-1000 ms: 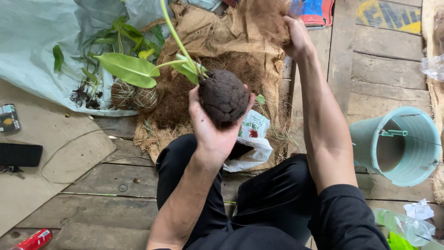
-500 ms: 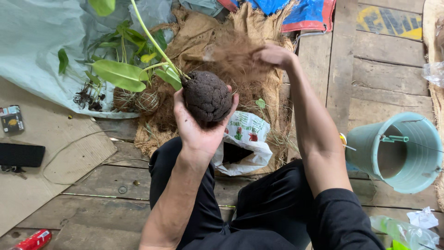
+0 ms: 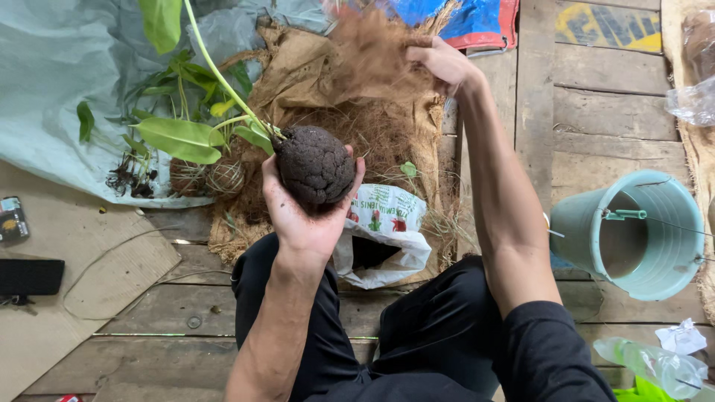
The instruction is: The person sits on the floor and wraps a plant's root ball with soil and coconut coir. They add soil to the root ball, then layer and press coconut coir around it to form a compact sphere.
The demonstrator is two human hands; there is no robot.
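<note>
My left hand (image 3: 309, 216) cups the dark round soil ball (image 3: 316, 165) of a green-leaved plant (image 3: 182, 138); my right hand (image 3: 441, 65) pinches loose brown coconut fibre (image 3: 365, 52).

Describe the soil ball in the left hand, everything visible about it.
The soil ball is a dark brown, roughly round lump with a cracked, bumpy surface, looking like packed earth. A green stem with broad leaves rises from its upper left side. It rests in the raised left hand, fingers cupping it from beneath and behind, held above the burlap sheet strewn with brown fibre.
</note>
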